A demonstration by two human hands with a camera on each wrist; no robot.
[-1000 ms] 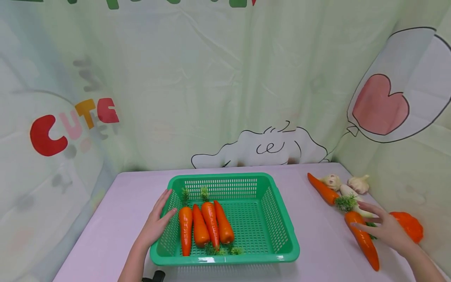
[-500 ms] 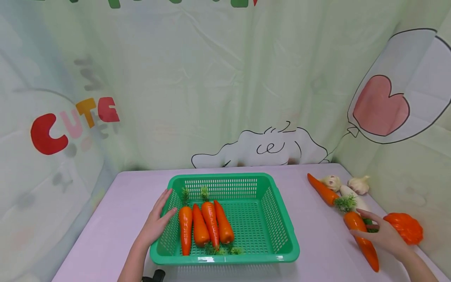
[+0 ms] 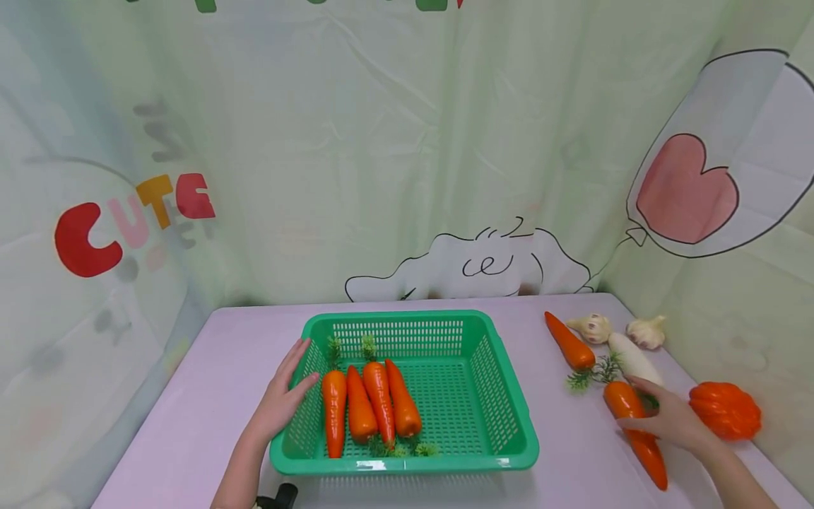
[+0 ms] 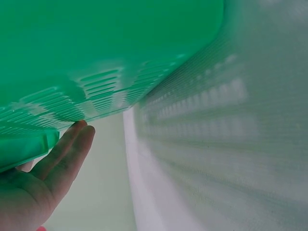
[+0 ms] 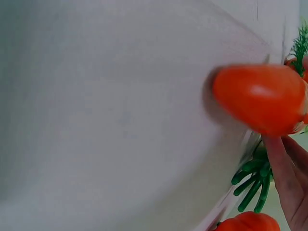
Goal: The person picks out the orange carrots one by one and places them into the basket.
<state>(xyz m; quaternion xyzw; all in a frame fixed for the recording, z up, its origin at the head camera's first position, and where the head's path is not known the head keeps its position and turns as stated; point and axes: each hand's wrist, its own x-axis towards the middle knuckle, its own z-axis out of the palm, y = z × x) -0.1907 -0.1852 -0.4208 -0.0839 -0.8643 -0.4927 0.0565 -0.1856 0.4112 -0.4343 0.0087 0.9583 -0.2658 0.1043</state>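
Note:
In the head view my left hand (image 3: 282, 399) lies along the left side of a green plastic basket (image 3: 407, 464), fingers straight. The left wrist view shows its fingertips touching the slotted wall. Inside the basket lie several orange carrots (image 3: 379, 403). At the right, my right hand (image 3: 674, 418) grips a carrot (image 3: 650, 459) across its upper part, thumb on the near side. That carrot (image 5: 260, 98) appears large in the right wrist view, a finger beneath it. Another carrot (image 3: 569, 343) lies just beyond, leafy tops close together. A white radish (image 3: 634, 359) lies behind the hand.
Two garlic bulbs (image 3: 646, 332) sit at the table's back right. An orange, ribbed pumpkin-like vegetable (image 3: 725, 410) rests by the right edge, beside my right wrist. Curtains surround the lilac table (image 3: 172, 424). A small black object (image 3: 280, 497) shows at the bottom edge.
My right hand has closed on the near carrot and moved it slightly left. The far carrot has shifted left and its leaves have turned; the radish shows more. My left hand stays put.

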